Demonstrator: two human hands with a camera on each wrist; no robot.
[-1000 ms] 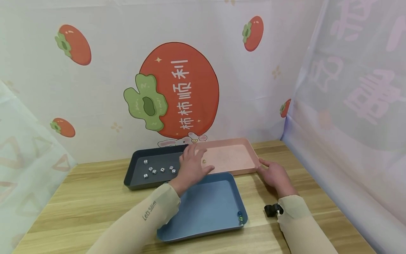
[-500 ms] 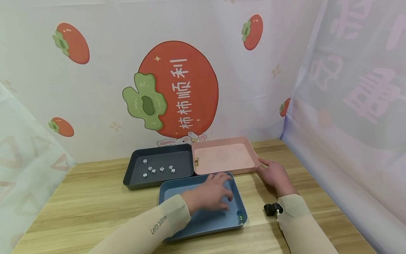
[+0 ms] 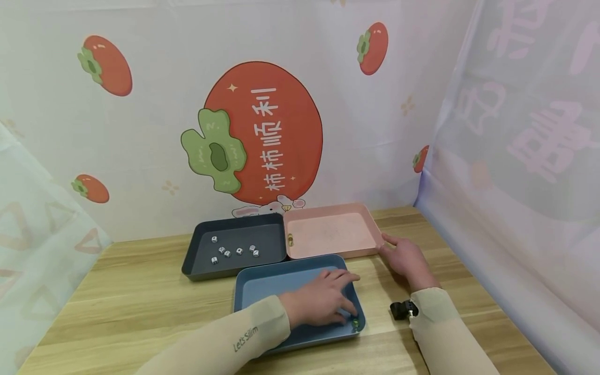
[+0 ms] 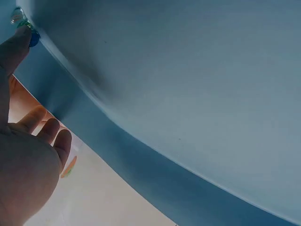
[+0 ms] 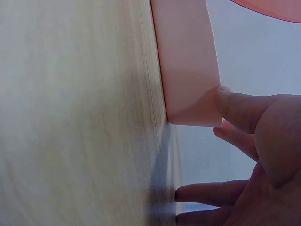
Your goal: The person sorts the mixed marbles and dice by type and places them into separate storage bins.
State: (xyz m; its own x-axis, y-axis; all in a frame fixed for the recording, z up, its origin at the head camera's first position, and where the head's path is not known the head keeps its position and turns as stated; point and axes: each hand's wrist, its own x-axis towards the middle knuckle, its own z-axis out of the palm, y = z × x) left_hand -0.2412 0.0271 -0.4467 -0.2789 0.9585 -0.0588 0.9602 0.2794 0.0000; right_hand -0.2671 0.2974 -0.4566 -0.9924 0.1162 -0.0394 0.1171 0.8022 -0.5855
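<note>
My left hand (image 3: 323,299) reaches into the blue tray (image 3: 292,265), fingers spread, over its near right corner. One fingertip touches glass marbles (image 4: 27,32), green and blue, at the tray wall in the left wrist view; a clear one lies beside them. My right hand (image 3: 407,263) pinches the near right corner of the pink tray (image 5: 188,70) between thumb and index finger, its other fingers stretched toward the table. Small amber marbles (image 3: 290,240) lie at the pink tray's left wall.
A dark grey tray (image 3: 250,229) with several white dice (image 3: 227,253) stands left of the pink tray, side by side. The blue tray lies in front of both on the wooden table (image 3: 140,291). Printed cloth (image 3: 154,104) hangs behind and at both sides.
My left hand has moved from above the dark and pink trays toward me and right, down to the marbles in the blue tray. My right hand has stayed at the pink tray's corner.
</note>
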